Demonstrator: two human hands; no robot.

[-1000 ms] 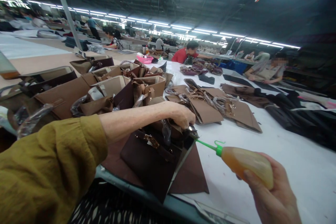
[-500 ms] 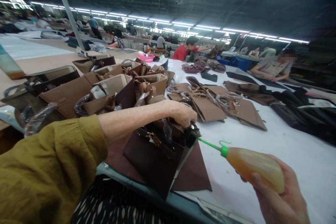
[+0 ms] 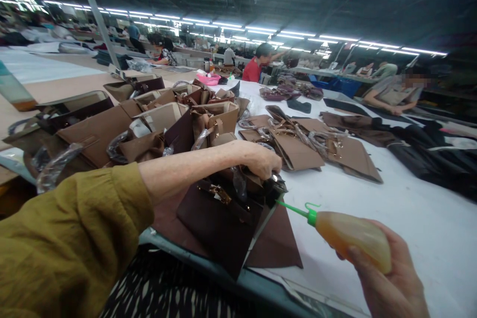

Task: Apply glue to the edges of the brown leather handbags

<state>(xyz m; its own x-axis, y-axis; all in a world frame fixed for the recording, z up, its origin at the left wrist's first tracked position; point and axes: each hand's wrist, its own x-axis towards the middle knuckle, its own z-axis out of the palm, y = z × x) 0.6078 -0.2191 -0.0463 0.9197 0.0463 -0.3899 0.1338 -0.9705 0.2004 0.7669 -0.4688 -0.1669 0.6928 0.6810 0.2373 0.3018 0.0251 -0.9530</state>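
A dark brown handbag (image 3: 223, 223) with gold-coloured hardware lies in front of me near the table's edge, over a reddish-brown piece (image 3: 279, 243). My left hand (image 3: 261, 159) reaches across it, fingers closed on the bag's upper edge at its right end; the fingertips are partly hidden. In my right hand (image 3: 391, 268) is a squeeze bottle (image 3: 350, 236) of amber liquid, tilted to the left. Its thin green nozzle (image 3: 292, 207) points at the bag's open edge just below my left fingers. Whether the tip touches the bag I cannot tell.
Several brown handbags (image 3: 89, 134) with plastic-wrapped handles crowd the left side. Flatter tan bags (image 3: 298, 146) lie on the white table cover (image 3: 410, 208), with dark pieces (image 3: 428, 159) farther right. A person in red (image 3: 253, 68) and another person (image 3: 397, 92) work across the table.
My right hand has moved the bottle a little to the left, bringing its nozzle tip closer in at the dark bag's edge. My left hand keeps its place on the bag.
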